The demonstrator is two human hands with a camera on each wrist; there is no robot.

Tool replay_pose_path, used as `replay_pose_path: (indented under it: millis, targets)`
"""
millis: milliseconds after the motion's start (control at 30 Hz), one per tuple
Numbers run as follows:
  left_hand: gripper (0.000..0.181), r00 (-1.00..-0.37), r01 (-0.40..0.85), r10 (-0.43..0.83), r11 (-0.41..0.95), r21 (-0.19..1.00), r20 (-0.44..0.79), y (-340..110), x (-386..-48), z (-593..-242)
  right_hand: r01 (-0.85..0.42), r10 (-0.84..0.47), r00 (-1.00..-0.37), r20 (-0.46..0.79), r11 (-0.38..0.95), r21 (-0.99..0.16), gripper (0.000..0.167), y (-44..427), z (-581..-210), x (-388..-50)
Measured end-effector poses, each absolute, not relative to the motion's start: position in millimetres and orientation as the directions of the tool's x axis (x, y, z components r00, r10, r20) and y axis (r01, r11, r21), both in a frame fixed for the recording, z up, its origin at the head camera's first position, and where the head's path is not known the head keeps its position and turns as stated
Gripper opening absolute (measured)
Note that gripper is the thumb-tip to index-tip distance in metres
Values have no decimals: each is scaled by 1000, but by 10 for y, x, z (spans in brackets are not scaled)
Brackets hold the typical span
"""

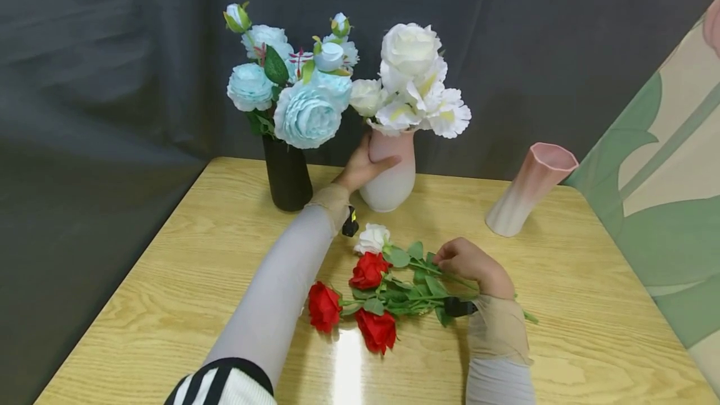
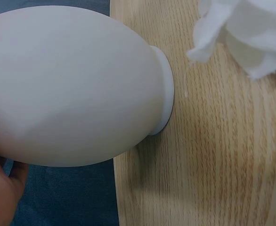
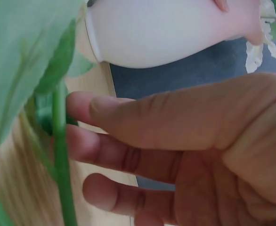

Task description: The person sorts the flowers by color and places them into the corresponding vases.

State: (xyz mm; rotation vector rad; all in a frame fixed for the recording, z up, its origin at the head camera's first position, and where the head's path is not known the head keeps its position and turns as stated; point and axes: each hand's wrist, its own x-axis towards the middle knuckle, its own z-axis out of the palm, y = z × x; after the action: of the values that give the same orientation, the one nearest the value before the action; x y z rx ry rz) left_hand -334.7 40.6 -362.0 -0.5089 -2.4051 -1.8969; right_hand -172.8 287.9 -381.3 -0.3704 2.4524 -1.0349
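Observation:
My left hand point(image 1: 364, 164) grips the pink-and-white vase point(image 1: 388, 195) by its upper body, thumb across the front; the vase stands upright, holding white flowers point(image 1: 413, 58). In the left wrist view the pale vase point(image 2: 77, 89) fills much of the picture, with part of the hand point(image 2: 1, 190) at the lower left. My right hand point(image 1: 475, 264) is over the stems of a white rose point(image 1: 372, 239) and several red roses point(image 1: 368, 270) lying on the table. Its slightly bent fingers point(image 3: 84, 141) are right beside a green stem point(image 3: 61, 155), not closed round it.
A black vase point(image 1: 288, 174) with light blue flowers point(image 1: 308, 114) stands left of the gripped vase. Toward the table's back right is a tilted-looking pink-and-white vase point(image 1: 520, 195) with no flowers in it. A dark cloth point(image 1: 112, 67) hangs behind the wooden table point(image 1: 185, 255).

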Motion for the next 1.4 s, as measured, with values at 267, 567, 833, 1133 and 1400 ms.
replay_pose_path:
  millis: [267,567,833,1133,1400]
  targets:
    - [81,-947,282,220,214,935,235,404,-3346,-3624,-28,-358,-864,-353,735,-678,12,2910,-3808,-1685]
    - [83,-949,272,226,235,933,220,397,-3328,-3609,-9,-368,-837,-405,750,-662,11,2928,-3809,-1658]
    - [85,-948,269,234,235,934,214,387,-3334,-3614,-35,-388,-831,-398,752,-658,11,2917,-3819,-1650]
    - [83,-945,271,244,213,939,217,387,-3323,-3616,-105,-393,-869,-300,740,-664,12,2932,-3803,-1641]
    - [82,-943,286,235,215,934,234,391,-3339,-3626,-96,-340,-900,-274,766,-635,9,2941,-3757,-1659]
